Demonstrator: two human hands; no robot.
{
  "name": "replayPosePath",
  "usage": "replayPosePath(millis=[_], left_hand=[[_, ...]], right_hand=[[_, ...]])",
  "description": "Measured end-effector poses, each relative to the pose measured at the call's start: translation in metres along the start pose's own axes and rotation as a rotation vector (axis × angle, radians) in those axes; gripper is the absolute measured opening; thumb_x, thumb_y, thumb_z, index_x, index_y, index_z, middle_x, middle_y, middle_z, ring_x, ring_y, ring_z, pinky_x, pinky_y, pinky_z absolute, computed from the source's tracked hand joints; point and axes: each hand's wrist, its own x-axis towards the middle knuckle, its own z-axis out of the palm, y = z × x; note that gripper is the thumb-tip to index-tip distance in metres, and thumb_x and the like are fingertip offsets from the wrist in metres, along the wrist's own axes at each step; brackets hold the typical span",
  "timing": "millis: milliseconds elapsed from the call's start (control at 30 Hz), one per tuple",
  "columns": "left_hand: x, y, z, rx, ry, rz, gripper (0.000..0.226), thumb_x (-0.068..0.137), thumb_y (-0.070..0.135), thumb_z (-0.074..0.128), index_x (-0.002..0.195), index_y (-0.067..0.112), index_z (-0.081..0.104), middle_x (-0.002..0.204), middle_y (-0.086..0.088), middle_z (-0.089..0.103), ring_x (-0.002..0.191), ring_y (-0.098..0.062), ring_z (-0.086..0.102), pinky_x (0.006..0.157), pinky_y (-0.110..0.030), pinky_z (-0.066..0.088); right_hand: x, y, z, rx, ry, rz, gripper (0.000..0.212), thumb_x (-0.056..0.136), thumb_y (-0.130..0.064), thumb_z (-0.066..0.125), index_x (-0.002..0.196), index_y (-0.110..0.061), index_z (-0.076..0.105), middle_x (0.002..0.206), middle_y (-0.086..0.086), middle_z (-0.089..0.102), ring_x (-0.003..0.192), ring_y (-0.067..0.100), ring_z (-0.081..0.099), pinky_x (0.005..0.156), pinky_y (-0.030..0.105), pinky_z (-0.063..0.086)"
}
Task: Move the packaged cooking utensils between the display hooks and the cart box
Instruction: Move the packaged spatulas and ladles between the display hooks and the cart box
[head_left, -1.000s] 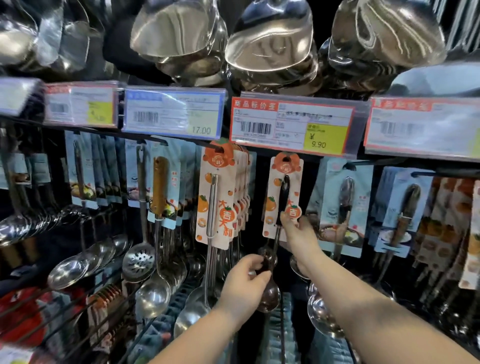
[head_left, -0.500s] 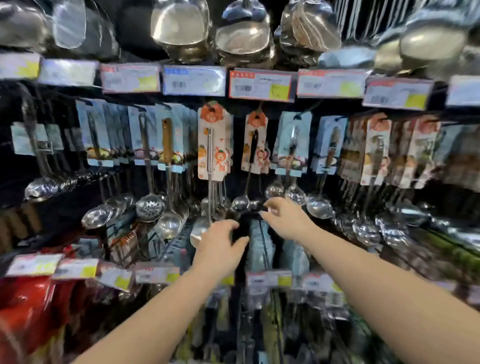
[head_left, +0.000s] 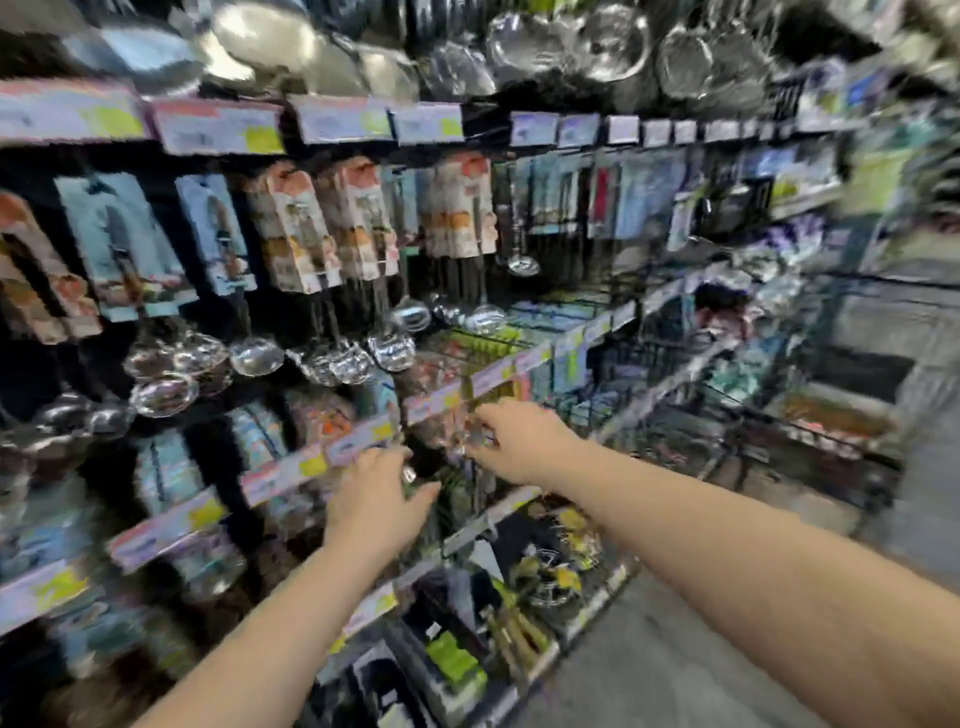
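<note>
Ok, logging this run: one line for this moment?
left hand: low before shelf, grip unclear | right hand: same | packaged ladles: hanging | view: blurred

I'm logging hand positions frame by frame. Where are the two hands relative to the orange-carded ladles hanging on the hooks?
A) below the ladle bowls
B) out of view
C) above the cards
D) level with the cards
A: the left hand and right hand both reach out by the price-tag rails, beneath the bowls of the orange-carded ladles. Blur hides whether either hand holds anything.
</note>
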Motion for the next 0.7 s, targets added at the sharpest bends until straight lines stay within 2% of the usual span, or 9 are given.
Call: replayPosePath(millis=[100, 233, 333, 467, 700], left_hand=[[0.013, 0.064, 0.039, 0.01, -0.089, 0.093, 0.054, 0.084, 0.048, 0.057, 0.128, 0.017, 0.048, 0.129, -0.01, 0.051, 0.12, -0.029, 0.047, 0.097, -0.04, 0.043], [0.031, 0.166, 0.101, -0.021, -0.178, 0.196, 0.045, 0.083, 0.053, 0.054, 0.113, 0.02, 0.05, 0.121, -0.005, 0.052, 0.113, -0.026, 0.049, 0.087, -0.038, 0.046], [0.039, 0.251, 0.153, -0.045, -0.23, 0.274, 0.056, 0.084, 0.054, 0.053, 0.127, 0.02, 0.044, 0.127, -0.003, 0.048, 0.119, -0.025, 0.046, 0.092, -0.039, 0.044], [0.046, 0.353, 0.217, -0.071, -0.325, 0.354, 0.06, 0.084, 0.054, 0.052, 0.132, 0.02, 0.041, 0.132, -0.004, 0.047, 0.122, -0.025, 0.045, 0.095, -0.041, 0.044], [0.05, 0.458, 0.299, -0.082, -0.446, 0.429, 0.059, 0.081, 0.055, 0.053, 0.129, 0.021, 0.043, 0.13, -0.004, 0.048, 0.119, -0.026, 0.047, 0.093, -0.039, 0.045]], right_hand=[[-0.033, 0.075, -0.003, 0.001, -0.001, 0.13, 0.047, 0.093, -0.042, 0.05, 0.133, -0.017, 0.045, 0.126, 0.01, 0.051, 0.113, 0.033, 0.052, 0.09, 0.045, 0.047], [-0.074, 0.188, -0.009, 0.025, -0.009, 0.287, 0.045, 0.093, -0.04, 0.049, 0.133, -0.019, 0.045, 0.129, 0.01, 0.05, 0.115, 0.034, 0.052, 0.092, 0.046, 0.046], [-0.104, 0.272, -0.01, 0.019, -0.031, 0.395, 0.044, 0.093, -0.041, 0.049, 0.129, -0.017, 0.046, 0.127, 0.011, 0.051, 0.116, 0.034, 0.051, 0.094, 0.046, 0.044], [-0.142, 0.372, -0.014, -0.001, -0.061, 0.519, 0.048, 0.092, -0.041, 0.051, 0.132, -0.016, 0.044, 0.129, 0.013, 0.049, 0.119, 0.036, 0.049, 0.094, 0.047, 0.042], [-0.192, 0.492, -0.002, 0.061, -0.144, 0.685, 0.044, 0.092, -0.04, 0.05, 0.128, -0.015, 0.046, 0.13, 0.011, 0.049, 0.119, 0.034, 0.048, 0.095, 0.044, 0.043]])
